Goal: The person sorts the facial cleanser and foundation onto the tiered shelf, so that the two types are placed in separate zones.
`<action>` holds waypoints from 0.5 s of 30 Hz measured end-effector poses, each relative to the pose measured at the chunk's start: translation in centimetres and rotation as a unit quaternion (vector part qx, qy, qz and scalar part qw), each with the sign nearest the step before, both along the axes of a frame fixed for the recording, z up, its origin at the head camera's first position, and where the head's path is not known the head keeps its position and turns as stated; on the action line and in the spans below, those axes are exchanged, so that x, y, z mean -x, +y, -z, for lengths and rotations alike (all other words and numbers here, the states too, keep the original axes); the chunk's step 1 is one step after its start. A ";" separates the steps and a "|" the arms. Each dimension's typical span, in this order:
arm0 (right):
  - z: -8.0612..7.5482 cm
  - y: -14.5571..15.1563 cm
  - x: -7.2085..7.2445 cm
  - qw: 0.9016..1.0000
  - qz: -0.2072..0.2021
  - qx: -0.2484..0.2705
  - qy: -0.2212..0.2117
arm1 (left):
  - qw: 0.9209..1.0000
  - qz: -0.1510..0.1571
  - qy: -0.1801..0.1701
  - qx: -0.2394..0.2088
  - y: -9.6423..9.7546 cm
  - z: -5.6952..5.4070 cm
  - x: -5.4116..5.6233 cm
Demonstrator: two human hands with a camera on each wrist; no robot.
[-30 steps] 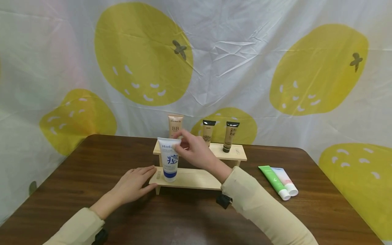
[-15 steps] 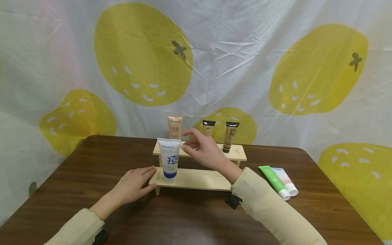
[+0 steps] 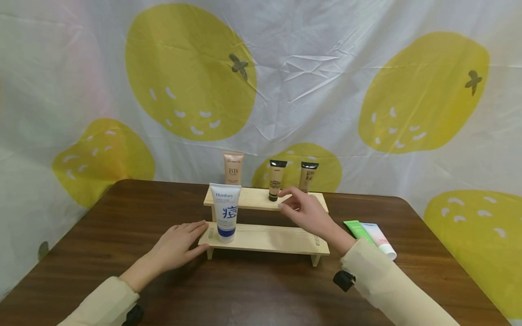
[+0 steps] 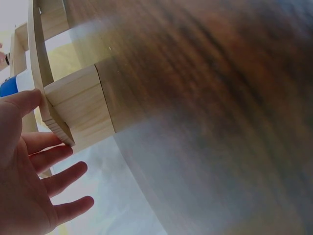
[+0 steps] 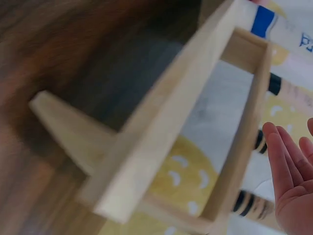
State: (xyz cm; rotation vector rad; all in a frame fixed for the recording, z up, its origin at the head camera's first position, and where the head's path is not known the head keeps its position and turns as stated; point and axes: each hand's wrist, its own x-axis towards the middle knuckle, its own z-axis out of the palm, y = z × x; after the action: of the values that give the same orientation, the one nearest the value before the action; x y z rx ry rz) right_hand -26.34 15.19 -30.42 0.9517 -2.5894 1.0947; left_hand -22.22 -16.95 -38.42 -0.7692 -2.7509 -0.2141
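A white tube with blue lettering (image 3: pixel 225 210) stands cap down at the left end of the lower step of a two-step wooden rack (image 3: pixel 265 237). My left hand (image 3: pixel 175 244) touches that end of the rack, its thumb at the front edge and its fingers by the side, as the left wrist view shows. My right hand (image 3: pixel 307 213) hovers empty over the rack's right part, fingers loosely bent. On the upper step stand a peach BB tube (image 3: pixel 233 170) and two slim beige tubes, one in the middle (image 3: pixel 276 179) and one on the right (image 3: pixel 308 176), partly behind my right hand.
To the right of the rack, a green tube (image 3: pixel 359 230) and a white-and-pink tube (image 3: pixel 379 237) lie together on the dark wooden table (image 3: pixel 261 290). My right forearm partly covers the green one. A fruit-print curtain (image 3: pixel 310 90) hangs behind the table.
My right hand has let go of the white tube's top and moved right, across the rack. The white tube stays standing on the lower step. My left hand has not moved.
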 end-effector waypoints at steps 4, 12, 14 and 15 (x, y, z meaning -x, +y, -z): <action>1.1 1.3 0.0 1.000 0.008 -0.005 -0.005 | 1.000 0.002 0.004 0.000 -0.1 0.1 0.0; 2.0 3.7 -0.4 0.999 0.013 0.022 -0.033 | 1.000 -0.002 -0.002 0.000 -0.1 0.0 0.0; 2.1 4.4 -0.5 0.999 0.014 0.031 -0.041 | 1.000 -0.004 -0.003 -0.001 -0.1 0.0 0.0; 2.2 4.8 -0.6 0.998 0.018 0.035 -0.044 | 1.000 -0.004 -0.003 0.000 -0.1 0.0 0.0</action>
State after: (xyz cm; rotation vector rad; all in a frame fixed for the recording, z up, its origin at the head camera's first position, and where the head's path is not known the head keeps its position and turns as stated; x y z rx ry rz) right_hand -25.78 19.99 -32.60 0.8577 -2.6072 1.2366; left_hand -22.21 -17.03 -38.38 -0.7592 -2.7593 -0.2156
